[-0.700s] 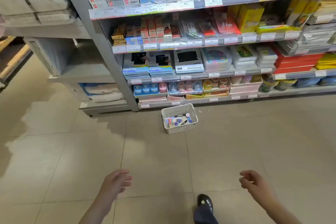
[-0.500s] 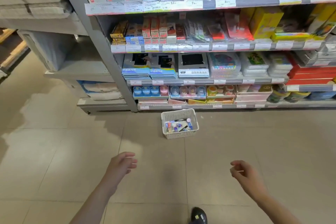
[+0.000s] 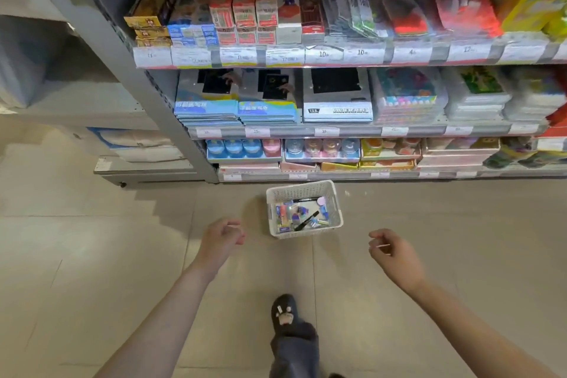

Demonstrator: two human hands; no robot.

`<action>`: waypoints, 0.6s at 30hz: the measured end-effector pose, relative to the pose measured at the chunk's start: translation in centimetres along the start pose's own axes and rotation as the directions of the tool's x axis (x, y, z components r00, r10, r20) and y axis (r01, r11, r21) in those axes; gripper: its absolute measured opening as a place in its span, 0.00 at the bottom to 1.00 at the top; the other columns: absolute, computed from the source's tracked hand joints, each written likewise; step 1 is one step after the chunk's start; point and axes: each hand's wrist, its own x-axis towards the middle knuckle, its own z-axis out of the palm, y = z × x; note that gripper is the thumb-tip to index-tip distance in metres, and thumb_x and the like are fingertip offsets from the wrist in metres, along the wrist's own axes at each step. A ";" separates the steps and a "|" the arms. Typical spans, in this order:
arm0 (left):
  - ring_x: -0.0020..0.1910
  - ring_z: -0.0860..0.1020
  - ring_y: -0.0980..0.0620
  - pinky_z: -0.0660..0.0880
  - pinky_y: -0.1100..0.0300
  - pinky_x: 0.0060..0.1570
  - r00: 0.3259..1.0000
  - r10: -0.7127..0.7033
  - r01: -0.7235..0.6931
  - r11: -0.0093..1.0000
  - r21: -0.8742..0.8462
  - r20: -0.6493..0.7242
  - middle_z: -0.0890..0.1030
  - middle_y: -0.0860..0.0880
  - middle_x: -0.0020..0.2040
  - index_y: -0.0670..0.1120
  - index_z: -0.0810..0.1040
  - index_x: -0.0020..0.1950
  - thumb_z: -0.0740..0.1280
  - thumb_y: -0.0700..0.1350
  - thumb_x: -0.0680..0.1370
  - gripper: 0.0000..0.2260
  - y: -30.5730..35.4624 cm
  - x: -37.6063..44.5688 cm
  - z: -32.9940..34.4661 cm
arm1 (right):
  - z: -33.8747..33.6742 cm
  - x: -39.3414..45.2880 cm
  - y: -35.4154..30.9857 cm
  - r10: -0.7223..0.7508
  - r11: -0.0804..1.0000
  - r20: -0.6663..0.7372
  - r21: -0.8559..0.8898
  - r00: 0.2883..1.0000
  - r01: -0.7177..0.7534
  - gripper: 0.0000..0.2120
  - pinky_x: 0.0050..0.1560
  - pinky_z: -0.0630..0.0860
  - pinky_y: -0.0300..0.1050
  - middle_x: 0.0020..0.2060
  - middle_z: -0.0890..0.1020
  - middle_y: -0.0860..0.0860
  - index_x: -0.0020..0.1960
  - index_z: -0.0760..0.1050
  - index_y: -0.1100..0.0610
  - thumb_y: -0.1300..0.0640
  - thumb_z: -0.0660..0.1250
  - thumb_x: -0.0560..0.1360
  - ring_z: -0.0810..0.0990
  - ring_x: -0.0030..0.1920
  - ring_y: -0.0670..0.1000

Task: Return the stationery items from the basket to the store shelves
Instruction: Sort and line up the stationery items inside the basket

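Hands (image 3: 222, 235) (image 3: 391, 253) empty | white basket (image 3: 276, 193) holds mixed stationery

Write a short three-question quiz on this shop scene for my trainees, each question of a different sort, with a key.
1. True or false: the white basket stands on a shelf.
2. What is the left hand holding? A) a pen B) nothing C) the basket
3. Fill in: a black pen lies inside the ____.

Key
1. False: it stands on the floor, in front of the shelves.
2. B: both it and the right hand hang loosely curled and empty, short of the basket.
3. basket
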 end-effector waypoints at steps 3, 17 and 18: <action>0.41 0.79 0.48 0.71 0.61 0.39 0.999 -0.012 0.010 0.999 0.049 0.041 0.81 0.44 0.42 0.49 0.75 0.45 0.65 0.43 0.68 0.06 -0.1 5.2 1.1 | 1.6 4.8 -0.4 0.005 1.000 0.001 -0.022 1.000 -0.005 0.10 0.37 0.70 0.29 0.39 0.77 0.51 0.50 0.73 0.56 0.69 0.64 0.73 0.76 0.38 0.52; 0.38 0.75 0.52 0.67 0.69 0.34 0.992 0.068 -0.041 0.971 0.235 -0.107 0.79 0.46 0.40 0.42 0.74 0.57 0.67 0.34 0.72 0.14 -11.3 29.3 10.7 | 11.7 28.1 9.9 -0.051 0.995 0.010 -0.088 0.999 0.051 0.17 0.49 0.71 0.40 0.52 0.77 0.54 0.63 0.72 0.62 0.68 0.64 0.74 0.76 0.47 0.51; 0.36 0.73 0.54 0.67 0.73 0.32 0.991 0.073 -0.045 0.972 0.231 -0.112 0.77 0.47 0.39 0.40 0.73 0.59 0.67 0.33 0.72 0.16 -12.6 30.9 11.6 | 12.6 29.6 11.2 -0.053 0.994 0.008 -0.099 0.999 0.054 0.18 0.51 0.71 0.40 0.53 0.78 0.55 0.64 0.72 0.62 0.67 0.64 0.75 0.76 0.48 0.51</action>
